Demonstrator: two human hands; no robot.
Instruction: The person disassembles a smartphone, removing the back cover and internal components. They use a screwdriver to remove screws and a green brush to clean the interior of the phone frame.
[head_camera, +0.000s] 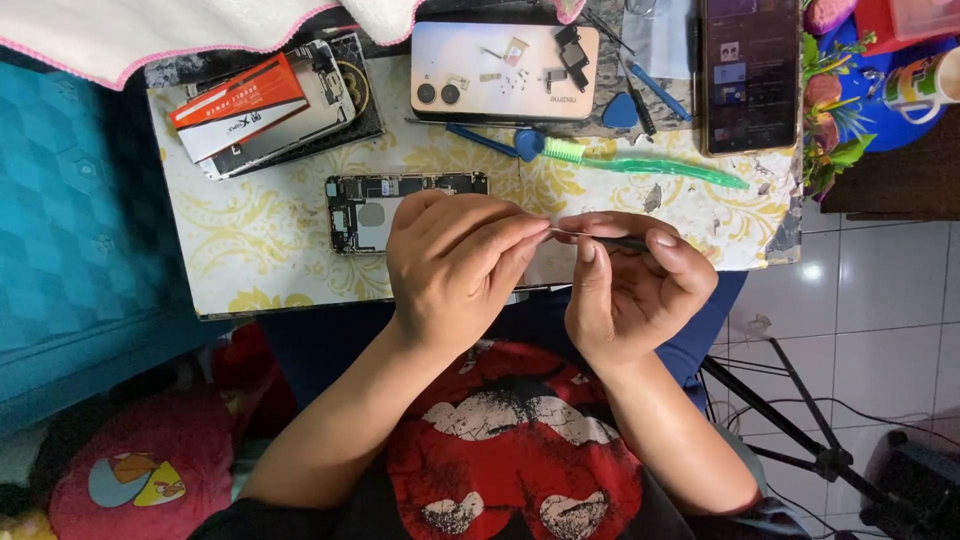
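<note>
Tweezers (605, 240), thin dark metal, sit over the near edge of the small table (250, 250), just right of the opened phone (375, 210). Right hand (630, 290) has them pinched between thumb and forefinger, fingers together on the shaft. Left hand (455, 260) meets the tip end, thumb and forefinger closed at the tweezer point; can't tell whether a small part is between them, too small to see.

Opened phone lies flat under the left hand, back off, board and shields exposed, right half hidden by the hand. Behind it, further from the person: pale gold back cover (500, 70) face-down as a parts tray, with small screws and brackets spread on it. Right of the phone: green toothbrush (640, 165), blue pry picks (620, 110) near the cover, and a second phone (750, 75) with its screen lit. Left of the cover: another stripped frame with an orange-and-white box (240, 105) on top. Mug (925, 85) at the far right.

Progress, as I read it: teardown is done, with the cover off and screws and brackets out. Fine work on a small piece looks to be in hand. Nothing refitted on the phone; all removed parts lie loose on the cover, so reassembly is all ahead.
</note>
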